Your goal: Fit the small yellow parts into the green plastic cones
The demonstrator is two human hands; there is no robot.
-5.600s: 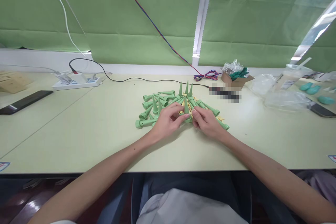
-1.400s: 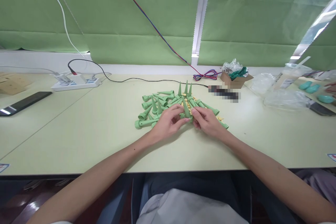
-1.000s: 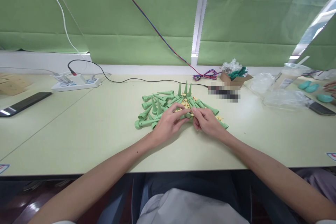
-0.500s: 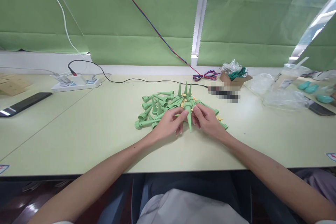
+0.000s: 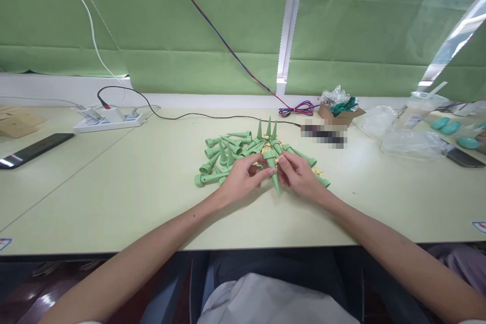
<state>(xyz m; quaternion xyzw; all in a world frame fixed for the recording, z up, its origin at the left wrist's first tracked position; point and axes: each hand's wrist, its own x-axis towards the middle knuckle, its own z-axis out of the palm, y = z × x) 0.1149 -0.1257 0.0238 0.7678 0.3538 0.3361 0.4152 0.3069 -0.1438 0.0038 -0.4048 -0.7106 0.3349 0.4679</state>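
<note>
A green plastic watering spike (image 5: 272, 166) is held by my left hand (image 5: 246, 174), its ribbed cap up and its point slanting down to the right. The left thumb lies across the spike's body and the fingers curl behind it. Close against the spike's right side, my right hand (image 5: 298, 172) is closed in a pinch, with a small yellow piece (image 5: 277, 160) at its fingertips, partly hidden. Behind both hands lies a heap of similar green spikes (image 5: 228, 152), some standing point up, with small yellow pieces (image 5: 266, 148) scattered among them.
At the left are a black phone (image 5: 38, 150) and a white power strip (image 5: 110, 122). A cardboard box (image 5: 337, 117) holding crumpled plastic stands behind on the right. Farther right are a drink cup (image 5: 415, 111), plastic bags (image 5: 410, 143) and another phone (image 5: 463, 157). The table edge (image 5: 243, 249) runs in front.
The held spike has tilted, its point swinging slightly right and toward me. The left thumb has moved lower along its body. The right hand has hardly moved.
</note>
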